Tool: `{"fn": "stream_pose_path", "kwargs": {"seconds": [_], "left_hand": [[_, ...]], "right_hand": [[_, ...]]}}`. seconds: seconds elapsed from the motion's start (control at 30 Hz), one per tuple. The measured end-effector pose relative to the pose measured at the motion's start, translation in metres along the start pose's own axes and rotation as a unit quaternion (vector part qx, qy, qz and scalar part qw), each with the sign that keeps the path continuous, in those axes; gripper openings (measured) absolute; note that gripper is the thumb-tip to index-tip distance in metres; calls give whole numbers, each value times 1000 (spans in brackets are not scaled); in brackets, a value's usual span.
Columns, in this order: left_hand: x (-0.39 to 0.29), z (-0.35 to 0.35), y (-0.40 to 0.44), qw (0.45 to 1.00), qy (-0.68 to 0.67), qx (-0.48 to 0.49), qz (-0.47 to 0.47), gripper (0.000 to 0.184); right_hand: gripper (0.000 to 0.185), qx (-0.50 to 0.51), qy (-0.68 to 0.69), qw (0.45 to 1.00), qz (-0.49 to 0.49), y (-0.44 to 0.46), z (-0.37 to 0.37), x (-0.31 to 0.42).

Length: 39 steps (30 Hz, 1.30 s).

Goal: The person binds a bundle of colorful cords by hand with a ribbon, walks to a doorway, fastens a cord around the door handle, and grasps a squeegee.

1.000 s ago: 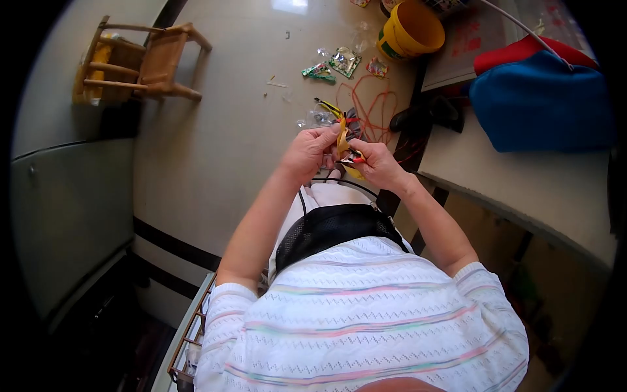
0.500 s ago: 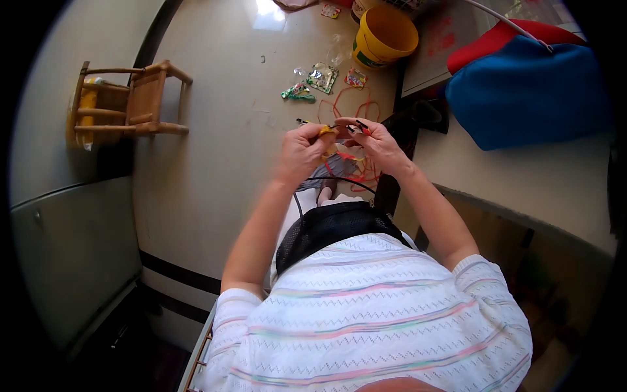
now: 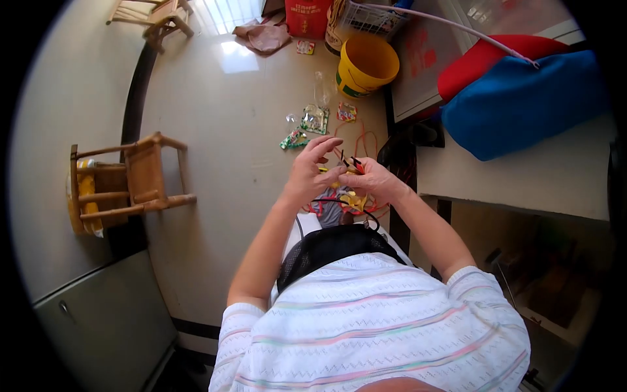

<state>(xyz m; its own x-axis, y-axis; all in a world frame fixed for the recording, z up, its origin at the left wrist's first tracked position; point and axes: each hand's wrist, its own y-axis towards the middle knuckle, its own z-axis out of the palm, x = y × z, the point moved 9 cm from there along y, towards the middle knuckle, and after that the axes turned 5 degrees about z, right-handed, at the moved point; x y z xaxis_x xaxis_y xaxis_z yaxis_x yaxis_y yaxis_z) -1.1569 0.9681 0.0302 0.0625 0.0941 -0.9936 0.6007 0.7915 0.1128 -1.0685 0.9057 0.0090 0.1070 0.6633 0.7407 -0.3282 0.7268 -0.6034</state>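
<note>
In the head view, my left hand [image 3: 308, 171] has its fingers spread and its thumb reaching to my right fingertips; nothing shows in its grip. Closed fingers of my right hand [image 3: 379, 180] hold a small red and black tool [image 3: 356, 166], whose dark tips point up between the hands. Its exact shape is too small to tell. Below the hands are yellow strips [image 3: 353, 200], grey fabric [image 3: 330, 213] and orange-red cord [image 3: 366, 139]. A black cable crosses over the fabric.
Small packets [image 3: 315, 119] lie on the floor ahead, near a yellow bucket [image 3: 367, 65]. At the right, a blue cloth item [image 3: 522, 104] rests on a pale tabletop [image 3: 509, 173]. A wooden chair [image 3: 145, 175] stands at the left, and a red bag [image 3: 308, 18] at the top.
My left hand has opened, and the yellow piece it held is no longer in its fingers. The view has shifted, showing more of the floor ahead. The red and black tool stays in my right hand.
</note>
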Motion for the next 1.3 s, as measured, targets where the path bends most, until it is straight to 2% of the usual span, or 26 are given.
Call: {"fn": "stream_pose_path", "kwargs": {"seconds": [0.03, 0.07, 0.13, 0.17, 0.27, 0.3, 0.43, 0.5, 0.53, 0.57, 0.67, 0.7, 0.8, 0.93, 1.0, 1.1, 1.17, 1.27, 1.3], "left_hand": [[5, -7, 6, 994, -105, 20, -30, 46], [10, -11, 9, 976, -203, 29, -78, 51], [17, -13, 11, 906, -378, 54, -182, 62], [15, -16, 14, 883, -432, 75, -167, 64], [33, -20, 25, 899, -344, 181, -201, 62], [20, -17, 29, 898, -310, 259, -172, 40], [38, -7, 50, 887, -213, 326, -250, 10], [53, -16, 80, 909, -92, 351, -203, 11], [57, -21, 99, 917, -33, 357, -177, 12], [51, -30, 121, 925, 80, 359, -100, 14], [75, -57, 166, 921, 217, 324, 4, 14], [70, -68, 181, 915, 221, 335, -51, 15], [87, -95, 218, 887, 328, 325, -5, 17], [114, -130, 262, 872, 379, 304, -54, 18], [122, -131, 284, 862, 391, 319, -44, 18], [145, -128, 325, 818, 430, 381, -35, 21], [174, -130, 359, 804, 439, 400, -6, 23], [203, -120, 412, 715, 478, 508, -44, 41], [204, -116, 438, 696, 488, 527, -3, 65]], "right_hand": [[14, 8, 96, 995, -16, 7, 10, 11], [15, 4, 119, 992, -45, 16, 18, 25], [16, -2, 178, 978, -110, 37, 39, 60], [18, 3, 180, 971, -157, 42, 51, 84], [17, -11, 273, 947, -172, 60, 46, 110], [14, 15, 292, 936, -195, 66, 39, 119], [21, -80, 385, 882, -260, 67, -36, 139], [23, -132, 445, 847, -258, 69, -79, 137], [22, -116, 446, 842, -279, 71, -95, 143], [23, -117, 447, 839, -289, 72, -114, 147], [29, -120, 455, 825, -314, 84, -163, 171], [33, -101, 434, 837, -318, 89, -165, 190], [36, -119, 440, 827, -328, 98, -187, 237], [39, -153, 418, 814, -373, 78, -226, 274], [40, -181, 437, 792, -387, 66, -244, 270], [42, -223, 456, 758, -411, 49, -270, 254], [43, -289, 470, 719, -423, 32, -290, 244], [43, -362, 473, 676, -434, 20, -311, 232], [42, -385, 466, 662, -444, 14, -315, 233]]}}
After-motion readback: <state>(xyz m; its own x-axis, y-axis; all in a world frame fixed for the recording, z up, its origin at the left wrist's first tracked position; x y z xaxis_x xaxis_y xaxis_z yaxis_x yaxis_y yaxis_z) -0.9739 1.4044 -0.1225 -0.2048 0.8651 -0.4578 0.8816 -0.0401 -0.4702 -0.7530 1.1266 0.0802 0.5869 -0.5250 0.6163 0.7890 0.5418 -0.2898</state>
